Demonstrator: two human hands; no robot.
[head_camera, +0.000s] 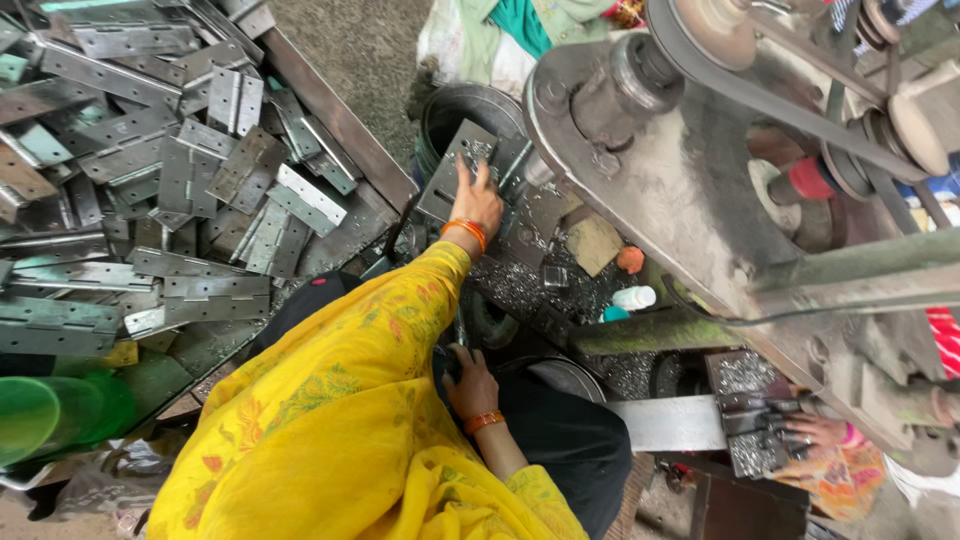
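Yellow sleeve (340, 400), left hand (478, 200) on grey hinge plate (455, 165), white bottle (634, 297) near

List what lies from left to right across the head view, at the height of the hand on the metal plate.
Pile of metal hinges in the tray → left hand pressing on a perforated metal plate → orange lump → drive belt of the grey machine → red roller.

place: metal workshop | signs: belt-driven machine (720, 150), piled hinges (190, 170), probably swarf (520, 285)
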